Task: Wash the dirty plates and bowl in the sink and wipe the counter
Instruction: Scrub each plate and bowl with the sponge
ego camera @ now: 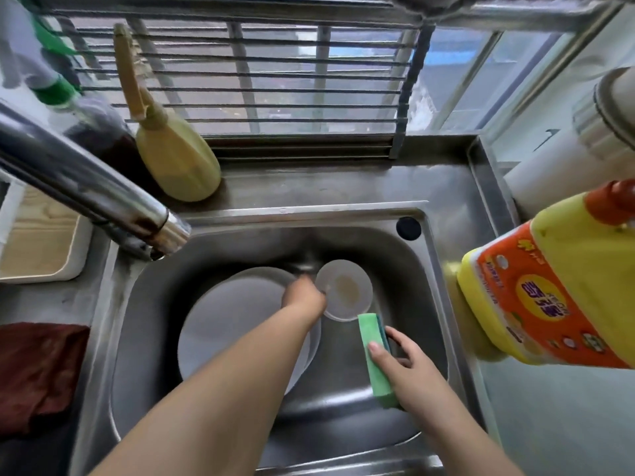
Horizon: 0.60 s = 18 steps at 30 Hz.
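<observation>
Detergent bottle (556,286) beside sink (436,269), right.

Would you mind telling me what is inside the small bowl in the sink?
The small bowl holds a brownish residue at its bottom. The left hand covers its left rim, so that edge is hidden.

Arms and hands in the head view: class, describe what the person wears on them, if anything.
Both forearms are bare, with no sleeves in view. The left hand and right hand wear no gloves. No watch, bracelet or ring shows. The right thumbnail is short and unpainted.
</observation>
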Tool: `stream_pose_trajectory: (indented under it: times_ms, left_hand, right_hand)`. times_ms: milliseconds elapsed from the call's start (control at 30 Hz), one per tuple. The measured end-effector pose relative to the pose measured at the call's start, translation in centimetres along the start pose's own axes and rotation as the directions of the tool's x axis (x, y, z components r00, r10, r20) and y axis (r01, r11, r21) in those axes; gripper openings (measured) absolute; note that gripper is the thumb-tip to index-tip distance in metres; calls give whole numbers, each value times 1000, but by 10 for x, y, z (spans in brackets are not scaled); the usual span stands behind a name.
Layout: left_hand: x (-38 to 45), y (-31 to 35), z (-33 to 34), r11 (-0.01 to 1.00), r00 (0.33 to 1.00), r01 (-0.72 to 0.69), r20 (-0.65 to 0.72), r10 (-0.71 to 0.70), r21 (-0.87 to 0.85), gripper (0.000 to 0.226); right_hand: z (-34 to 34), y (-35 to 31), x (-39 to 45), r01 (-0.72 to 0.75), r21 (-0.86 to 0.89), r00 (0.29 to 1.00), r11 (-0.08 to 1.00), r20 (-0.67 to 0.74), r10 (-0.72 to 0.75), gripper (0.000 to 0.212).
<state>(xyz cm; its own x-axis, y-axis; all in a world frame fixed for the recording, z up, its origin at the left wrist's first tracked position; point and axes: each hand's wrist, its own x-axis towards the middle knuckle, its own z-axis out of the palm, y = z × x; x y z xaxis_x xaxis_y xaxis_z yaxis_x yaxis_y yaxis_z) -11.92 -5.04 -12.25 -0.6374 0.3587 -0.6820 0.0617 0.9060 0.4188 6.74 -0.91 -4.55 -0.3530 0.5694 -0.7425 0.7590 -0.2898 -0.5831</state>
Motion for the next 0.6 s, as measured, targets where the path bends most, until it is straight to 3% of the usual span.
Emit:
stream_pose_trajectory:
  times_ms: [133, 400, 533, 600]
  left_hand:
    - [-3, -2, 0, 999, 999, -19, -38, 18, -38, 28]
    - [-44, -17, -27, 918, 997, -71, -23, 68, -390, 14]
    - [-81, -39, -47, 838, 993, -60, 55, 107, -542, 27]
    - [-98, -48, -53, 798, 984, -67, 91, 151, -598, 43]
  right_hand:
    - [-5, -3, -2, 14, -26, 1000, 1000, 4, -14, 57]
    - [-14, -24, -15, 162, -189, 985, 969, -19, -169, 54]
    - [-6, -40, -28, 338, -458, 932, 822, 39, -361, 48]
    - [8, -48, -32, 433, -621, 879, 654, 132, -457, 50]
